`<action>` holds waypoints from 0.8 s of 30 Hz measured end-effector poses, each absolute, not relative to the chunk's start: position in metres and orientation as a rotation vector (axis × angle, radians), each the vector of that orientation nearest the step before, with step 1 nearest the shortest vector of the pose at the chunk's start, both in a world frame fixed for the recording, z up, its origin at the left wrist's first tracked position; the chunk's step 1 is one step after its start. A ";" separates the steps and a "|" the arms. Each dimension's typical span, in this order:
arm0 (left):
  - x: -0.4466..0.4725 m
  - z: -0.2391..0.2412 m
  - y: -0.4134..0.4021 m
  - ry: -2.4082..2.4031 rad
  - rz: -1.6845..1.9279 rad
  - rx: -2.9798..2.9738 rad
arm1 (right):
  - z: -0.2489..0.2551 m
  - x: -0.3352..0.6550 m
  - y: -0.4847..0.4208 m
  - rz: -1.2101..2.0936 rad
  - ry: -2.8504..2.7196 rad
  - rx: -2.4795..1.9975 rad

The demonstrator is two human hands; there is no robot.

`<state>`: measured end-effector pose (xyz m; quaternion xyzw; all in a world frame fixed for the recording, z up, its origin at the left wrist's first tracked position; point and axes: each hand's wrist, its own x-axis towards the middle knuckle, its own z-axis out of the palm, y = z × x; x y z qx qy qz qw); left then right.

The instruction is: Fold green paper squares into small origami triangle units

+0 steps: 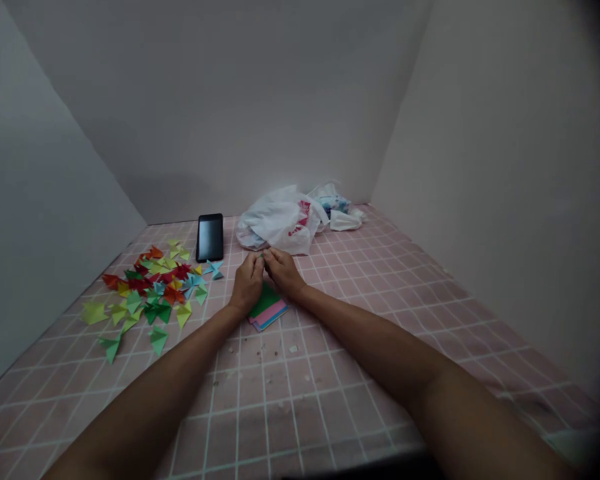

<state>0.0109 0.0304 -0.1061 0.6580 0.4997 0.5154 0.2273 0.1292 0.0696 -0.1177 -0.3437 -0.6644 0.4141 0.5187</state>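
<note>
My left hand [249,281] and my right hand [283,272] meet at the fingertips, both closed on a small piece of green paper [261,256]. Only a sliver of that paper shows between the fingers; its folded shape is hidden. Just below the hands lies a stack of coloured paper sheets [269,312], with green on top and pink and blue edges showing. To the left of my left hand spreads a pile of folded paper pieces [155,311] in red, orange, yellow, green and light blue, shaped like small origami birds.
A black smartphone [210,237] lies behind the folded pieces. Against the back wall sit a white plastic bag [280,217] with red print and crumpled white and blue packaging [334,203]. A pink checked cloth [380,280] covers the surface, with pale walls on three sides.
</note>
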 end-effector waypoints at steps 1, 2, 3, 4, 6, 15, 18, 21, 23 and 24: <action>0.010 -0.106 0.031 1.363 1.408 1.817 | -0.116 0.132 0.072 1.050 -1.619 -0.793; 0.010 -0.105 0.032 1.350 1.394 1.819 | -0.115 0.134 0.074 1.103 -1.643 -0.766; 0.009 -0.105 0.033 1.337 1.381 1.820 | -0.113 0.137 0.075 1.150 -1.663 -0.744; 0.009 -0.105 0.034 1.326 1.371 1.820 | -0.112 0.139 0.077 1.183 -1.672 -0.730; 0.008 -0.104 0.034 1.303 1.363 1.816 | -0.109 0.142 0.079 1.220 -1.671 -0.710; 0.008 -0.101 0.030 1.223 1.393 1.736 | -0.106 0.133 0.079 1.183 -1.559 -0.734; 0.005 -0.100 0.033 1.224 1.394 1.717 | -0.103 0.134 0.076 1.230 -1.565 -0.713; 0.000 -0.096 0.036 1.232 1.397 1.709 | -0.100 0.137 0.076 1.257 -1.583 -0.687; -0.002 -0.093 0.037 1.235 1.405 1.699 | -0.098 0.139 0.077 1.281 -1.595 -0.677; -0.003 -0.093 0.038 1.234 1.407 1.690 | -0.098 0.140 0.077 1.298 -1.599 -0.676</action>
